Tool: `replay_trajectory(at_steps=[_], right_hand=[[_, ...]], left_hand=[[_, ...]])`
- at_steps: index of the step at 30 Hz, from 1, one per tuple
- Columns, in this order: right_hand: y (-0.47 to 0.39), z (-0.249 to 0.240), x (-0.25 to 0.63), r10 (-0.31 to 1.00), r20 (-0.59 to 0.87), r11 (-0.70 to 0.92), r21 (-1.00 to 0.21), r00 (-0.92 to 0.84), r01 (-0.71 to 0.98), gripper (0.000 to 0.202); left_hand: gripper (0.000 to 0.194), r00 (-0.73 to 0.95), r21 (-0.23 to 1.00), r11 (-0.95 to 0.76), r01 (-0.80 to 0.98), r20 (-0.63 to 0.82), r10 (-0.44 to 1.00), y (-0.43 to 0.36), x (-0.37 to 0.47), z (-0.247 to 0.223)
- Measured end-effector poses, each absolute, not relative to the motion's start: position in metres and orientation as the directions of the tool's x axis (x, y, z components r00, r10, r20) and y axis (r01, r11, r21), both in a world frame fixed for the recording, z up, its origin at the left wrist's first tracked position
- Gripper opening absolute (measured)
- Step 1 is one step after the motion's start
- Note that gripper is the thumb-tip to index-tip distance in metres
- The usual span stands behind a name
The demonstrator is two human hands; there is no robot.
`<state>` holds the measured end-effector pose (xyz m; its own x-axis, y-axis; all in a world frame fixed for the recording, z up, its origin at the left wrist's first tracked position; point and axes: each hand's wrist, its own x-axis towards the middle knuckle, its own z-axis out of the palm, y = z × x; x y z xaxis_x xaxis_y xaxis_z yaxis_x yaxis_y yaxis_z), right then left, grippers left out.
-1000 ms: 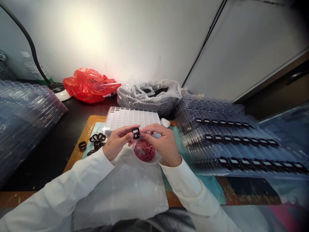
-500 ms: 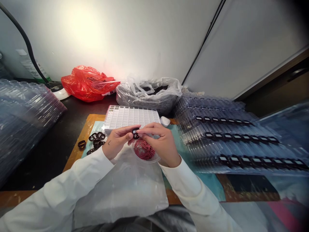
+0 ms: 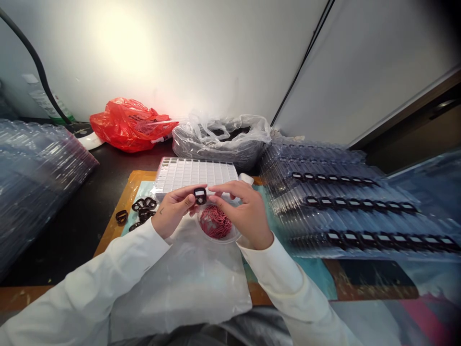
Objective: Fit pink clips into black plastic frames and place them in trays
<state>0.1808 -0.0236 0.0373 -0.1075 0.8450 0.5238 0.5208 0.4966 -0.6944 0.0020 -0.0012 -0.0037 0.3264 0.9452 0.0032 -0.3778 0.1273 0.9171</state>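
Note:
My left hand [image 3: 172, 211] pinches a small black device [image 3: 200, 195] with a light window, between thumb and fingers. Just right of it, my right hand [image 3: 247, 209] has its thumb and fingers apart, with nothing seen between them. Below the hands is a round clear tub [image 3: 219, 239] of small dark red pieces [image 3: 216, 222]. Several black pieces [image 3: 144, 204] lie left of my left hand. Behind my hands is a white gridded tray [image 3: 196, 173].
Clear plastic trays holding rows of black devices [image 3: 356, 204] are stacked at right. More clear trays [image 3: 36, 178] stand at left. A red bag [image 3: 131, 125] and a translucent bag [image 3: 219, 142] sit by the wall. A white case [image 3: 246, 179] is beside the gridded tray.
My right hand has let go of the black device and moved slightly right, its fingers parting. The device now shows its front more fully in my left hand.

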Motion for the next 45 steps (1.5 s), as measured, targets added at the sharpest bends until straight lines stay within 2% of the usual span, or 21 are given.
replay_trajectory(at_steps=[5,10,16,19,29,32,35,37,40,45], right_hand=[[-0.024,0.036,0.183,0.756,0.626,0.577,-0.5,-0.19,0.646,0.019],[-0.024,0.032,0.182,0.723,0.646,0.585,-0.385,-0.243,0.714,0.023],[-0.026,0.032,0.183,0.625,0.687,0.595,-0.112,-0.371,0.796,0.028],[-0.027,0.032,0.183,0.607,0.69,0.589,-0.057,-0.395,0.806,0.03],[-0.027,0.03,0.18,0.602,0.671,0.616,-0.045,-0.433,0.786,0.034],[-0.026,0.032,0.182,0.62,0.673,0.607,-0.085,-0.404,0.79,0.037],[-0.025,0.037,0.19,0.687,0.651,0.572,-0.208,-0.324,0.793,0.02],[-0.024,0.039,0.195,0.738,0.567,0.588,-0.274,-0.367,0.761,0.007],[-0.025,0.04,0.197,0.759,0.467,0.614,-0.283,-0.453,0.737,0.005],[-0.03,0.042,0.183,0.716,0.606,0.622,-0.326,-0.348,0.712,0.013]], left_hand=[[0.046,0.321,0.887,0.174,-0.428,-0.031,0.947,-0.001,0.003,-0.003],[0.046,0.31,0.896,0.174,-0.41,-0.043,0.95,-0.001,0.003,-0.003],[0.044,0.275,0.897,0.182,-0.403,-0.071,0.959,-0.001,0.005,-0.002],[0.044,0.271,0.896,0.182,-0.405,-0.073,0.96,0.0,0.005,-0.001],[0.048,0.284,0.893,0.195,-0.405,-0.08,0.956,0.0,0.004,-0.002],[0.049,0.293,0.879,0.199,-0.432,-0.072,0.953,-0.001,0.004,-0.001],[0.05,0.287,0.858,0.201,-0.472,-0.065,0.956,0.0,0.004,0.0],[0.05,0.272,0.846,0.198,-0.494,-0.066,0.96,0.001,0.003,0.0],[0.051,0.26,0.842,0.186,-0.507,-0.056,0.964,0.002,0.002,0.0],[0.052,0.258,0.856,0.171,-0.488,-0.045,0.965,0.001,0.002,0.0]])
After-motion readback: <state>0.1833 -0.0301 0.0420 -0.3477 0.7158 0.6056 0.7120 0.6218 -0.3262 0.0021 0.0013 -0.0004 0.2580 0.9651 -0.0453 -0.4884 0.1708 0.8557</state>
